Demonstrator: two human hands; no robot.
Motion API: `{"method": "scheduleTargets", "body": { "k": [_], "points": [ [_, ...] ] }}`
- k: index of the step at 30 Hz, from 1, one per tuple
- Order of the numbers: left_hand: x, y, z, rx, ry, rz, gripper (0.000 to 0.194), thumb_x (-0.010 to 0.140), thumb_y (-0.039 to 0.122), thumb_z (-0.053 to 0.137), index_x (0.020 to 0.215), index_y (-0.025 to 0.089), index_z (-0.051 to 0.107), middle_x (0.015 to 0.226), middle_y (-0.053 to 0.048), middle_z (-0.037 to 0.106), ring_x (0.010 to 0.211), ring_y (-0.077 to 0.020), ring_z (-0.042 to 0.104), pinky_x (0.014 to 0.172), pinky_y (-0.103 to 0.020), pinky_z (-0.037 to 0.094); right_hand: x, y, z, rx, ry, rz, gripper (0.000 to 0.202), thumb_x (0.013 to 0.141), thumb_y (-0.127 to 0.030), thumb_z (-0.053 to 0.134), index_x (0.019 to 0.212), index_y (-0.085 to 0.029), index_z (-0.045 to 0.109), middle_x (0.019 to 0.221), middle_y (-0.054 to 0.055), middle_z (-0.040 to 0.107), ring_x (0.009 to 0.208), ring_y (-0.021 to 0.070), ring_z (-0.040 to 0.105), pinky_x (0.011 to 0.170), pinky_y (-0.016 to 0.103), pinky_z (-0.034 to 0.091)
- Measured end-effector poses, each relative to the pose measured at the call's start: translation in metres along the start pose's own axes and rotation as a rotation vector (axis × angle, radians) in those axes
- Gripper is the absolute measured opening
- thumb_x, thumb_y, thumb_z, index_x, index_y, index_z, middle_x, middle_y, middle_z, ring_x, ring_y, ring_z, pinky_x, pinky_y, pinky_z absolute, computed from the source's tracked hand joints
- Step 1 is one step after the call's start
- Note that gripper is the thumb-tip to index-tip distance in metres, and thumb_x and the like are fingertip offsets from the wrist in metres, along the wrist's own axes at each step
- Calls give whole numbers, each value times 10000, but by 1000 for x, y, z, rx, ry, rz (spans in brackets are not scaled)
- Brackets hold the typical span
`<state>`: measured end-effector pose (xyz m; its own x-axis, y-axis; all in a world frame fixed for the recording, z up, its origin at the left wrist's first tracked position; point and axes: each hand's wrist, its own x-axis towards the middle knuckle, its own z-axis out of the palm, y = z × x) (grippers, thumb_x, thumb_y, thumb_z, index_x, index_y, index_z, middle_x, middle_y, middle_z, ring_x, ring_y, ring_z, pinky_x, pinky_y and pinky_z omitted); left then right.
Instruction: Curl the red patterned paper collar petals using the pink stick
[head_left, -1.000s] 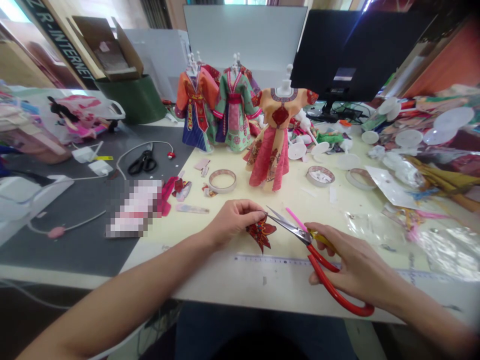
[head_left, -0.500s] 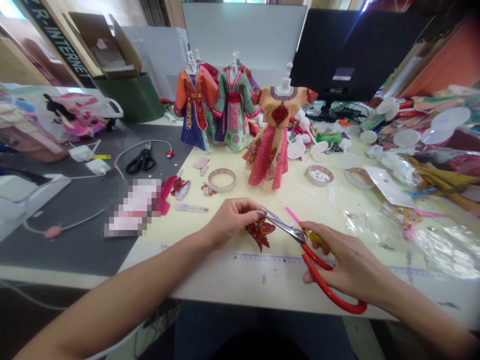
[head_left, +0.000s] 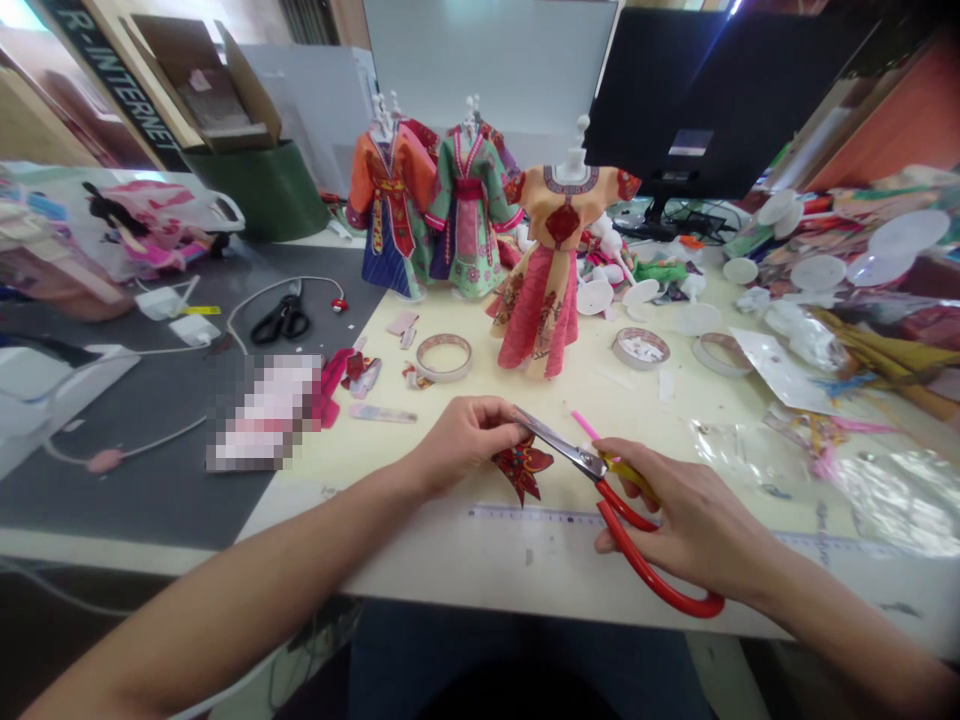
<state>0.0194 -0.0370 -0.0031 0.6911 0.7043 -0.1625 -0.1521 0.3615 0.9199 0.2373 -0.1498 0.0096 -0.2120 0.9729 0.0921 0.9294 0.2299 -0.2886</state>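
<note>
Between thumb and fingers, my left hand (head_left: 471,440) pinches a small red patterned fabric piece (head_left: 523,472) with pointed ends, which hangs below the fingertips. My right hand (head_left: 675,505) is closed on red-handled scissors (head_left: 645,570). Their blades point left and reach my left fingertips at the top of the fabric; whether they touch it is hidden. A yellow tool with a pink tip (head_left: 583,425) is also tucked in my right hand. Just below the fabric, a clear ruler (head_left: 525,514) lies on the pale work surface (head_left: 450,560).
Dressed doll figures (head_left: 540,260) stand behind my hands. Tape rolls (head_left: 443,358) lie in front of them. Black scissors (head_left: 280,318) and a cable are at left, a plastic bag (head_left: 900,500) and heaped fabrics at right. A monitor (head_left: 705,100) stands behind.
My right hand has shifted slightly left with the scissors, and the blades have moved a little further toward my left fingertips. The handles look slightly closer together.
</note>
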Motion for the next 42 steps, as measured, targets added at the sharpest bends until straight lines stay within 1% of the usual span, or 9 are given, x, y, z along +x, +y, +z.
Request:
{"method": "scheduleTargets", "body": {
  "k": [10, 16, 20, 23, 27, 29, 34, 37, 42],
  "points": [
    [0, 1, 0, 80, 32, 13, 66, 725, 169, 669, 742, 115, 635, 654, -21, 673, 628, -160, 680, 594, -255, 562, 1, 4, 5, -55, 74, -74, 607, 722, -574, 583, 1161, -172, 465, 626, -16, 558, 498, 142, 525, 473, 253, 398],
    [-1, 3, 1, 148, 58, 16, 78, 730, 175, 667, 708, 113, 625, 624, -13, 658, 600, -136, 660, 585, -233, 541, 2, 3, 6, -67, 67, -62, 581, 739, -590, 555, 1129, -163, 497, 585, -25, 557, 455, 138, 507, 458, 257, 397],
    [0, 3, 0, 202, 87, 32, 84, 727, 187, 673, 732, 110, 638, 649, -13, 656, 589, -107, 637, 578, -206, 528, 1, 5, 3, -34, 59, 19, 548, 752, -584, 545, 1125, -186, 494, 595, -24, 586, 475, 144, 539, 470, 257, 414],
    [0, 3, -1, 223, 104, 52, 121, 724, 212, 683, 746, 107, 629, 660, -19, 651, 624, -124, 647, 595, -221, 533, -2, 15, -2, -44, 77, 139, 505, 768, -559, 533, 1144, -225, 483, 675, -3, 635, 538, 156, 589, 501, 256, 434],
    [-2, 6, -2, 179, 31, 77, 174, 761, 272, 653, 778, 118, 573, 687, -32, 647, 696, -199, 673, 615, -320, 557, -9, 40, -9, -221, 152, 334, 538, 732, -574, 548, 1149, -241, 486, 714, 29, 647, 602, 217, 619, 492, 287, 424],
    [-2, 7, -3, 231, 25, 126, 180, 771, 289, 643, 776, 123, 575, 755, -46, 650, 724, -192, 665, 630, -321, 554, -13, 53, -10, -304, 169, 393, 521, 752, -565, 515, 1149, -230, 487, 748, 48, 649, 619, 236, 616, 494, 306, 417],
    [-2, 7, -6, 491, 95, 321, 141, 779, 279, 638, 742, 143, 634, 996, -51, 611, 923, -151, 593, 818, -275, 492, -15, 71, -6, -318, 95, 471, 464, 781, -536, 476, 1137, -239, 489, 817, 46, 659, 658, 226, 614, 520, 311, 421],
    [-2, 8, -6, 552, 98, 377, 120, 785, 262, 634, 727, 156, 630, 1006, -42, 626, 989, -154, 565, 917, -298, 430, -15, 75, -3, -293, 62, 482, 473, 787, -549, 458, 1144, -241, 493, 850, 48, 671, 690, 231, 623, 535, 318, 430],
    [-2, 9, -7, 527, 59, 413, 120, 786, 244, 638, 703, 159, 622, 934, -37, 647, 955, -159, 579, 919, -312, 413, -15, 76, -3, -373, 31, 423, 462, 831, -506, 392, 1196, -242, 497, 1070, 88, 638, 757, 255, 636, 527, 333, 444]
  ]
}}
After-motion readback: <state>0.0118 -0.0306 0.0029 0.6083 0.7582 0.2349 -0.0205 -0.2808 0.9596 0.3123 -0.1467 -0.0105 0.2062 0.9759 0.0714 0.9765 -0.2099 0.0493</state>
